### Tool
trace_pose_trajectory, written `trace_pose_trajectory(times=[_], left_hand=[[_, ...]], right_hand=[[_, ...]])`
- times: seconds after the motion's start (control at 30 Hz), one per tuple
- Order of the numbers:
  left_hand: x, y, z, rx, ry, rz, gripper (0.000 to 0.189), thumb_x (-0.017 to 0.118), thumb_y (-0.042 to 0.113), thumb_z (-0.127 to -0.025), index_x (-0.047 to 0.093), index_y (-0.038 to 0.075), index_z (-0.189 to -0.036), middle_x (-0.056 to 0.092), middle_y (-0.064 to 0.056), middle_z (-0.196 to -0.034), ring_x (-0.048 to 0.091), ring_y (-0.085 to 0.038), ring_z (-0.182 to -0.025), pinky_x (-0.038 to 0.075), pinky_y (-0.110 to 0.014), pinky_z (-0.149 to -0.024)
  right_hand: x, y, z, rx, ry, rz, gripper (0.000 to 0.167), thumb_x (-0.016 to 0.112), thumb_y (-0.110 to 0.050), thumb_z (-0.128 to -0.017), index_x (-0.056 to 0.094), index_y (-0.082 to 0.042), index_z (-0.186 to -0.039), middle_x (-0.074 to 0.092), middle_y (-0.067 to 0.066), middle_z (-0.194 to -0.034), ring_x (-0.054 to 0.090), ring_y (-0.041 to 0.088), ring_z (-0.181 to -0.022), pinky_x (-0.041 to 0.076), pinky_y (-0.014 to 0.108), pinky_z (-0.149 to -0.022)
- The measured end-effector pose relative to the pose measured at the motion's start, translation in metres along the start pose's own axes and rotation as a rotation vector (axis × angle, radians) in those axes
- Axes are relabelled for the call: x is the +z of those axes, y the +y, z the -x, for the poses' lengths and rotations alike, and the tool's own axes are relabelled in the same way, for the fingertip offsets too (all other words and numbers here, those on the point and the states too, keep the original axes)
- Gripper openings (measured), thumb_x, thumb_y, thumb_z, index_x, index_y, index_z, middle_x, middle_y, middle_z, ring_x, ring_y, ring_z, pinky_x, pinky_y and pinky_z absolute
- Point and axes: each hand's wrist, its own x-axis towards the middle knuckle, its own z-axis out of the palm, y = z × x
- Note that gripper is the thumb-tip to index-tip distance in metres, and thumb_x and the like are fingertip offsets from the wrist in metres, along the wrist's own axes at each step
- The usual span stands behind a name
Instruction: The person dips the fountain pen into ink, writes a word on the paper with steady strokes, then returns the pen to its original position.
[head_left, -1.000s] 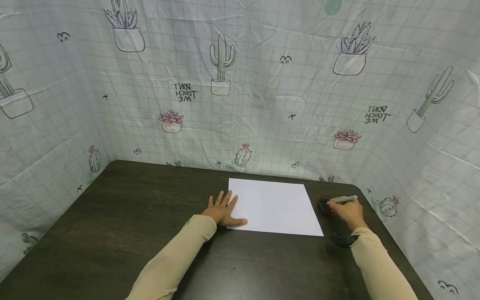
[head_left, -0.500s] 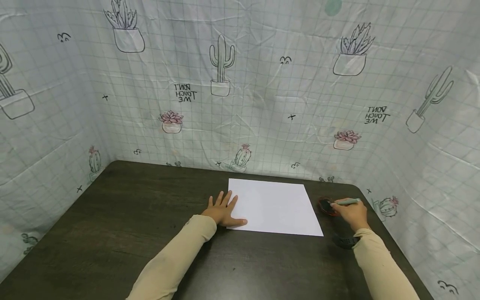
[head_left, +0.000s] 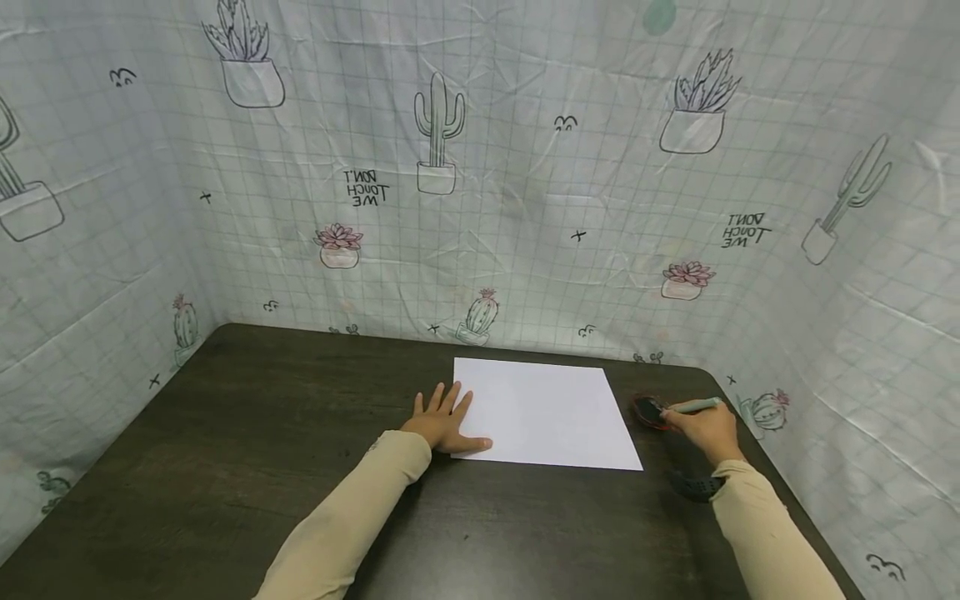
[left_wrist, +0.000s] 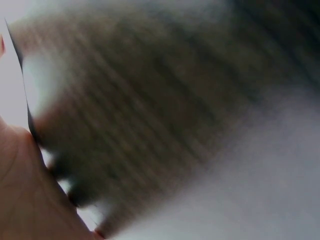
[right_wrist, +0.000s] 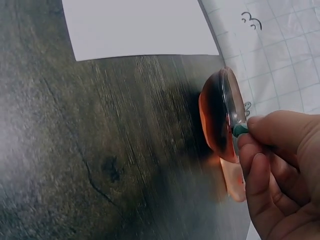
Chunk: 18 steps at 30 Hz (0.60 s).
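At the left edge of a white sheet of paper, my left hand rests with fingers spread and the thumb along the near edge. In the left wrist view, part of my left hand shows beside a blurred dark surface. My right hand pinches a slim pale green pen-like stick; whether it is a pen or a brush, I cannot tell. Its lower end is at a small, dark dish with a translucent red rim. The right wrist view has the green end at the dish's edge, its tip hidden.
The dark wooden table extends left and in front of the paper. A pale cloth with printed cacti hangs behind the table and on both sides. A black wristband circles the right wrist.
My right hand has shifted slightly right, bringing the green stick's lower end toward the dish's right side. The left hand and paper have stayed in place; the head view has turned slightly.
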Motion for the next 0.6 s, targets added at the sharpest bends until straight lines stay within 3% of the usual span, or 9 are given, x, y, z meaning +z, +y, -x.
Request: trace_pose_trajectory(times=[0.27,0.6], left_hand=[[-0.004,0.003,0.003,-0.017,-0.007,0.01,0.106,0.041,0.085,-0.076,0.002,0.027,-0.156,-0.009,0.0,-0.161,-0.013,-0.028,-0.147,-0.009,-0.059,-0.113],[-0.008,0.006,0.001,-0.02,0.012,0.01,0.107,0.038,0.087,-0.075,0.004,0.026,-0.156,-0.007,-0.001,-0.162,-0.011,-0.029,-0.147,-0.008,-0.06,-0.112]], right_hand=[[0.008,-0.005,-0.007,-0.018,-0.044,0.0,0.026,0.075,-0.028,-0.083,0.078,-0.004,-0.091,0.074,0.013,-0.082,0.065,0.041,-0.088,0.052,0.052,-0.075],[0.015,-0.007,-0.019,0.013,0.028,-0.068,0.024,0.076,-0.026,-0.082,0.078,-0.004,-0.089,0.074,0.012,-0.081,0.063,0.042,-0.093,0.049,0.053,-0.081]])
